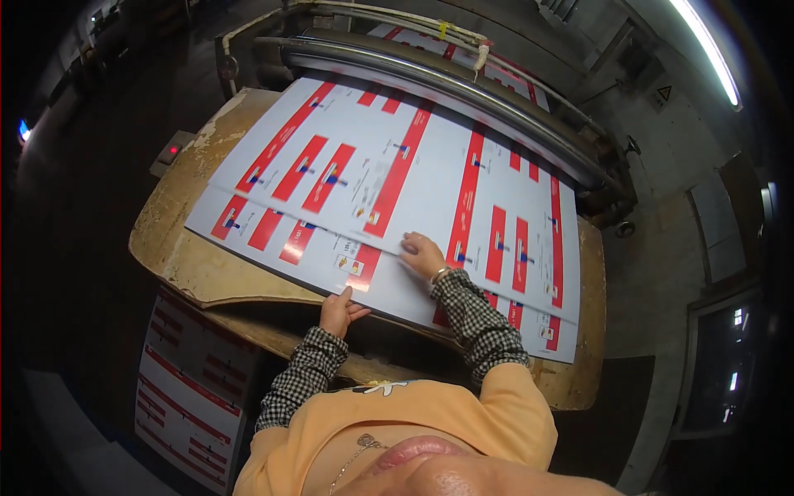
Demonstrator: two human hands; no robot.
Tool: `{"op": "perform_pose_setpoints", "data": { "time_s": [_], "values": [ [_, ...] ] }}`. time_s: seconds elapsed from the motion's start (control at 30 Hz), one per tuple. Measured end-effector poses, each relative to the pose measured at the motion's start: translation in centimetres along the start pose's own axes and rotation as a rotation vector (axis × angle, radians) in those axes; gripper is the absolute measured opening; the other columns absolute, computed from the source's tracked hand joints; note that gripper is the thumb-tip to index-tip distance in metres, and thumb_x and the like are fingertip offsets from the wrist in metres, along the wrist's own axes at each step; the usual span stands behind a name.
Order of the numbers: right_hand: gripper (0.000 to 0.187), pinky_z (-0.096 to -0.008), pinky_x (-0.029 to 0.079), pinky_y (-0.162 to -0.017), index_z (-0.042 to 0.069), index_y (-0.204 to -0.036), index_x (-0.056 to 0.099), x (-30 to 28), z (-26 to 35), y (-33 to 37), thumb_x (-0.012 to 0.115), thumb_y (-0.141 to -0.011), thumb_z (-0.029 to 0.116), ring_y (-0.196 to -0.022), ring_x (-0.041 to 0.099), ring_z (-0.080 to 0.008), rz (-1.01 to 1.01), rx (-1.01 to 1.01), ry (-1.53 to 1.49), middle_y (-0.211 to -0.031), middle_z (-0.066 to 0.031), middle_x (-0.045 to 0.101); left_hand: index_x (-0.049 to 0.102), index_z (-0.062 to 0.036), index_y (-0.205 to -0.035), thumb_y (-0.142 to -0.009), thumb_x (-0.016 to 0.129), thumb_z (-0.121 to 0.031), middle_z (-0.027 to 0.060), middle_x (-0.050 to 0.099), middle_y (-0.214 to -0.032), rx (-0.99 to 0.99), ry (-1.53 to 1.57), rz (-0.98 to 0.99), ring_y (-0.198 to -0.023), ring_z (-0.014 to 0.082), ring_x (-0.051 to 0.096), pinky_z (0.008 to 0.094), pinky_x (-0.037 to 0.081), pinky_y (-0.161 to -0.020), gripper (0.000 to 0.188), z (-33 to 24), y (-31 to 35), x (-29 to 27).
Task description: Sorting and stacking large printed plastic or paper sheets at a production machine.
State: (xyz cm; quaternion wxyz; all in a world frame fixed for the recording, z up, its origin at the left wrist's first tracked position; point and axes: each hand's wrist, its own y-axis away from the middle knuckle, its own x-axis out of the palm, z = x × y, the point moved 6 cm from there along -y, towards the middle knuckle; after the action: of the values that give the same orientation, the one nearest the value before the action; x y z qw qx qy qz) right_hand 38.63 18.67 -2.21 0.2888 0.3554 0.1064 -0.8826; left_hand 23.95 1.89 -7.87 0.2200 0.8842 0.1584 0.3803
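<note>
Two large white sheets printed with red blocks lie overlapped on a worn wooden table. The upper printed sheet (331,157) runs from the roller toward me. Beneath it, the lower printed sheet (397,285) shows as a strip along the near side. My left hand (337,314) pinches the lower sheet's near edge, thumb on top and fingers partly hidden by the edge. Farther in and to the right, my right hand (424,255) has its fingers curled at the upper sheet's near edge, closed on it. Checked sleeves cover both forearms.
A long metal roller (447,99) spans the machine's far side, with a pale pipe frame (397,12) above. The wooden table (178,240) has rounded, chipped edges. A small box with a red light (173,150) sits at left. More printed sheets (186,397) stand below at lower left.
</note>
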Motion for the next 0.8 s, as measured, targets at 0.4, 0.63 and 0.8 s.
{"op": "perform_pose_setpoints", "data": {
  "time_s": [0.4, 0.63, 0.8],
  "values": [
    [0.082, -0.0452, 0.018, -0.106, 0.002, -0.129, 0.038, 3.1, 5.0, 6.2, 0.072, -0.062, 0.034, -0.131, 0.016, -0.0377, 0.398, -0.153, 0.439, -0.139, -0.0213, 0.025, 0.052, 0.0039, -0.102, -0.084, 0.052, -0.010, 0.0136, 0.061, -0.092, 0.037, -0.091, 0.095, -0.082, 0.0205, 0.062, 0.0316, 0.053, -0.069, 0.022, -0.3, 0.7, -0.5],
    [0.036, -0.0299, 0.045, -0.087, -0.004, -0.109, 0.055, -2.6, 8.1, 5.5, 0.054, -0.076, 0.009, -0.102, 0.057, -0.0250, 0.387, -0.047, -0.131, -0.116, -0.0184, 0.055, 0.046, 0.0078, -0.112, -0.086, 0.040, -0.007, 0.0183, 0.056, -0.105, 0.029, 0.037, 0.041, -0.096, 0.0299, 0.058, 0.0449, 0.049, -0.083, 0.031, 0.1, 0.5, -0.7],
    [0.036, -0.0306, 0.041, -0.092, -0.003, -0.107, 0.057, -0.5, 7.0, 7.0, 0.056, -0.074, 0.011, -0.109, 0.052, -0.0266, 0.338, -0.123, -0.125, -0.120, -0.0169, 0.052, 0.041, 0.0110, -0.114, -0.081, 0.029, -0.002, 0.0245, 0.051, -0.108, 0.040, 0.023, -0.007, -0.098, 0.0354, 0.055, 0.0512, 0.047, -0.084, 0.038, 0.0, 0.6, 0.0]
  ]
}}
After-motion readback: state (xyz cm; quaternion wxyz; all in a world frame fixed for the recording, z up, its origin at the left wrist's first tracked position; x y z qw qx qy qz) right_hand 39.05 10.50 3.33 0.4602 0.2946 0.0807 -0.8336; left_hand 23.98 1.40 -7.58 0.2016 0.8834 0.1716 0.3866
